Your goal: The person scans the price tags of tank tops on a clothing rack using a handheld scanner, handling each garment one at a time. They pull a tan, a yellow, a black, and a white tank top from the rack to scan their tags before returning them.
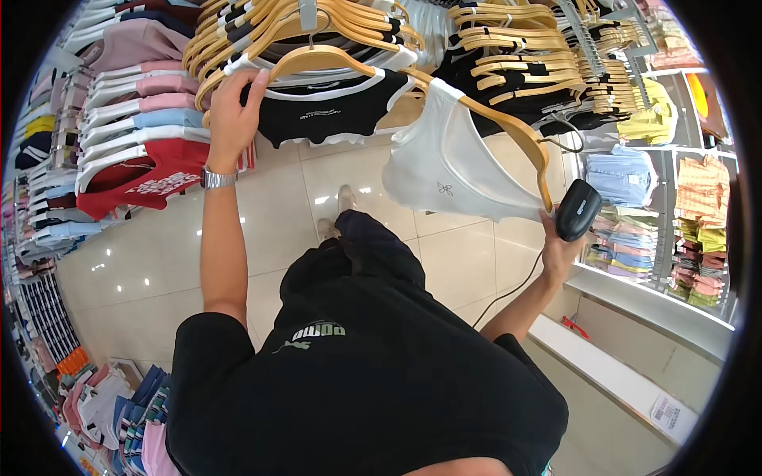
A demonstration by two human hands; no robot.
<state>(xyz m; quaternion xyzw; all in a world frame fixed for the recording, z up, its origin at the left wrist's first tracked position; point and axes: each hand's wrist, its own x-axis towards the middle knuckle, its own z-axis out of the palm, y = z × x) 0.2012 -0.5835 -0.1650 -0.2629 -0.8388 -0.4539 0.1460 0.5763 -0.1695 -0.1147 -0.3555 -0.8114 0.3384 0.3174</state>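
My left hand (240, 119) is closed around the shoulder end of a wooden hanger (313, 57) on the rack. From that hanger hangs a black tank top (321, 113) with white trim and small print on its chest. My right hand (559, 252) grips the lower end of another wooden hanger (520, 139), which is tilted and off the rail, its metal hook (573, 135) pointing right. A white tank top (452, 170) with a small butterfly mark drapes from it. A black oval device (579, 210) with a cable covers part of my right hand.
Packed wooden hangers (230, 40) line the rack ahead, with more hangers (528, 75) holding black garments to its right. Shirts on white hangers, including a red one (147, 178), stand at left. Shelves (667, 198) of folded clothes and a white ledge (603, 373) are at right.
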